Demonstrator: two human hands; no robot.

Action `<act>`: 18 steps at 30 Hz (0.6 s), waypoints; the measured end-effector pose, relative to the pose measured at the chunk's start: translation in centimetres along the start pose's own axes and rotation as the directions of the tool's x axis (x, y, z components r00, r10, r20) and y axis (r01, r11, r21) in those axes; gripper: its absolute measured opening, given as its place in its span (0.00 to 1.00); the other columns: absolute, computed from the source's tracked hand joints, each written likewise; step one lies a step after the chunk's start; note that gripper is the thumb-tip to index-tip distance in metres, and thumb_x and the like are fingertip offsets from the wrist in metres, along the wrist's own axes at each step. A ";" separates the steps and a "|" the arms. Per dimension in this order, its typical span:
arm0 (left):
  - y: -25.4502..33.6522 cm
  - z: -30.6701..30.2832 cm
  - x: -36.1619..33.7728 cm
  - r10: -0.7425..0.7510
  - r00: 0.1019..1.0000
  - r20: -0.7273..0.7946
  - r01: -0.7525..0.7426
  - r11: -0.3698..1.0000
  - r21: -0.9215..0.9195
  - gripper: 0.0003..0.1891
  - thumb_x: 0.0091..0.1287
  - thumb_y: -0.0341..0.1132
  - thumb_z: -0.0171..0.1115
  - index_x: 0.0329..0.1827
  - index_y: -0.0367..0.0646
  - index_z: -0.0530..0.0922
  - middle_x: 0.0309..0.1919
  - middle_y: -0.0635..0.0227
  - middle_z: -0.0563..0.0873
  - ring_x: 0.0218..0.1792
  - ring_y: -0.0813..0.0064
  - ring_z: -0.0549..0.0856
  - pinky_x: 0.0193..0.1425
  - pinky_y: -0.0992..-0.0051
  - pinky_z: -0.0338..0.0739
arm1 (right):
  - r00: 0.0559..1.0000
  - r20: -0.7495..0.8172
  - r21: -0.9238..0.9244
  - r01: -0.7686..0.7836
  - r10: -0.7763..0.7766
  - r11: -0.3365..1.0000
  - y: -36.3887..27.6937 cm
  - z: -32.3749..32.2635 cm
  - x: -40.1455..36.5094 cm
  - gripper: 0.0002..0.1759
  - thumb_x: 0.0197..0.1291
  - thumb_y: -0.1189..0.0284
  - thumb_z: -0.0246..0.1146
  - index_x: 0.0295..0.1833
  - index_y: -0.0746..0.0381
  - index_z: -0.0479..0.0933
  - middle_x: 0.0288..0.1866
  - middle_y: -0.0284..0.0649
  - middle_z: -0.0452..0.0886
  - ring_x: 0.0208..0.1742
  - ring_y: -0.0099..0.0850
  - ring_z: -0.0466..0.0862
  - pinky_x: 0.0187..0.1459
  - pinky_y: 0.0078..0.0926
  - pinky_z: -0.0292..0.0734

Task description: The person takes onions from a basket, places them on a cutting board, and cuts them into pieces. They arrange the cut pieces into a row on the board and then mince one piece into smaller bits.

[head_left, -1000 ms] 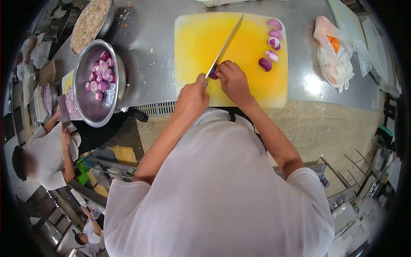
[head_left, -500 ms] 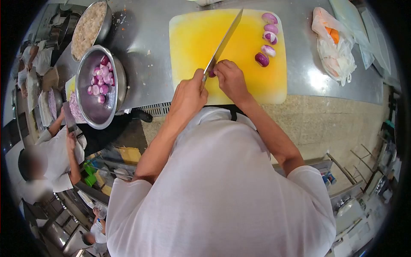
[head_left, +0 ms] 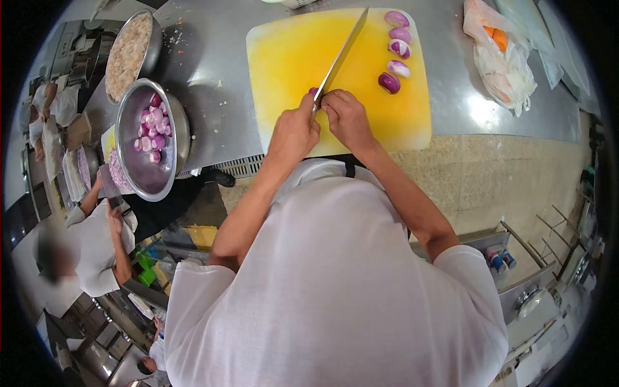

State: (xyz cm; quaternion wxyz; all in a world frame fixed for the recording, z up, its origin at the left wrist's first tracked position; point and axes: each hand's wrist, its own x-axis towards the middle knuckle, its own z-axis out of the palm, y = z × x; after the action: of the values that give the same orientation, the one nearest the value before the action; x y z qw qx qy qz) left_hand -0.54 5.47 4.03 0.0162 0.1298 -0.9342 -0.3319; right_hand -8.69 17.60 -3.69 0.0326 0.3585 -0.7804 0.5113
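Observation:
My left hand (head_left: 294, 133) is closed on the handle of a long knife (head_left: 342, 55), whose blade points up and away over the yellow cutting board (head_left: 277, 58). Close beside the blade, my right hand (head_left: 349, 121) has its fingers pinched together; what they hold is hidden. A bit of purple onion (head_left: 313, 91) shows at the blade, just above my left hand. Several peeled purple onions (head_left: 389, 82) form a column along the board's right side.
A steel bowl (head_left: 182, 129) with purple onion pieces stands at the left, below a bowl of pale chopped food (head_left: 132, 55). A plastic bag (head_left: 500, 64) with something orange lies at the right. A co-worker (head_left: 97, 251) holds a cleaver at the far left.
The onion bit now shows on the left side of the blade, where before it was by my right fingertips. The view has shifted slightly; both hands stay close together at the knife.

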 end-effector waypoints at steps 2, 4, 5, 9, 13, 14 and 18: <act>1.4 -2.9 0.4 -0.118 0.987 0.107 0.121 0.992 -0.027 0.17 0.58 0.24 0.60 0.52 0.35 0.72 0.19 0.50 0.76 0.23 0.47 0.78 0.29 0.59 0.72 | 1.000 -0.001 0.011 0.005 -0.005 1.000 -0.1 0.1 0.2 0.04 0.56 0.81 0.59 0.36 0.66 0.78 0.34 0.48 0.79 0.38 0.47 0.80 0.42 0.40 0.78; 1.2 -4.6 -0.9 -0.107 0.992 0.060 0.108 0.994 -0.012 0.18 0.59 0.26 0.61 0.53 0.36 0.73 0.18 0.56 0.73 0.19 0.59 0.75 0.28 0.64 0.71 | 0.995 -0.010 -0.011 -0.102 0.102 0.995 -0.7 0.0 0.6 0.06 0.57 0.79 0.64 0.40 0.65 0.80 0.38 0.47 0.80 0.42 0.47 0.81 0.44 0.42 0.77; 1.6 -5.7 -1.4 -0.191 0.980 0.052 0.193 0.981 -0.025 0.17 0.59 0.25 0.60 0.52 0.36 0.72 0.20 0.51 0.76 0.22 0.52 0.78 0.29 0.60 0.72 | 0.994 -0.017 -0.015 -0.113 0.112 0.994 -1.3 0.3 0.7 0.06 0.57 0.79 0.64 0.40 0.65 0.80 0.38 0.47 0.80 0.42 0.47 0.81 0.44 0.42 0.77; -1.4 -6.4 -1.4 -0.284 0.959 0.019 0.284 0.959 0.017 0.15 0.59 0.24 0.58 0.49 0.36 0.72 0.20 0.48 0.76 0.23 0.49 0.80 0.30 0.61 0.72 | 0.978 0.182 -0.219 -0.061 0.102 0.974 -3.1 1.7 1.0 0.09 0.55 0.73 0.66 0.43 0.60 0.81 0.45 0.43 0.80 0.49 0.46 0.79 0.47 0.42 0.76; -4.0 -5.3 -2.2 -0.303 0.953 0.022 0.303 0.953 -0.007 0.13 0.59 0.25 0.57 0.48 0.36 0.72 0.19 0.50 0.75 0.21 0.51 0.78 0.28 0.62 0.71 | 0.982 0.181 -0.349 0.012 0.055 0.937 -1.4 -1.2 -0.7 0.11 0.51 0.75 0.66 0.42 0.56 0.82 0.51 0.42 0.80 0.56 0.47 0.77 0.52 0.42 0.72; -4.0 -5.1 -2.2 -0.309 0.951 0.017 0.309 0.951 -0.022 0.13 0.59 0.25 0.57 0.48 0.36 0.72 0.19 0.50 0.75 0.21 0.51 0.78 0.28 0.62 0.71 | 1.000 0.029 -0.431 0.008 0.005 0.902 -0.4 -2.6 -1.1 0.11 0.51 0.75 0.66 0.42 0.55 0.82 0.53 0.43 0.79 0.58 0.48 0.76 0.54 0.42 0.71; -4.1 -5.0 -3.0 -0.346 0.938 0.019 0.347 0.936 -0.061 0.13 0.59 0.24 0.57 0.48 0.36 0.71 0.19 0.49 0.74 0.22 0.50 0.78 0.28 0.61 0.71 | 0.999 -0.047 -0.491 -0.036 0.014 0.871 2.4 -8.6 -0.7 0.13 0.47 0.81 0.66 0.41 0.57 0.82 0.60 0.45 0.75 0.62 0.51 0.71 0.60 0.47 0.66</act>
State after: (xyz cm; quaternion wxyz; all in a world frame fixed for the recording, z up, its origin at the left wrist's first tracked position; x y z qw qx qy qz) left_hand 3.87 0.07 5.49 -0.0421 0.2904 -0.8859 -0.3594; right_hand -12.36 25.53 -1.80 0.1323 0.3174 -0.8884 0.3041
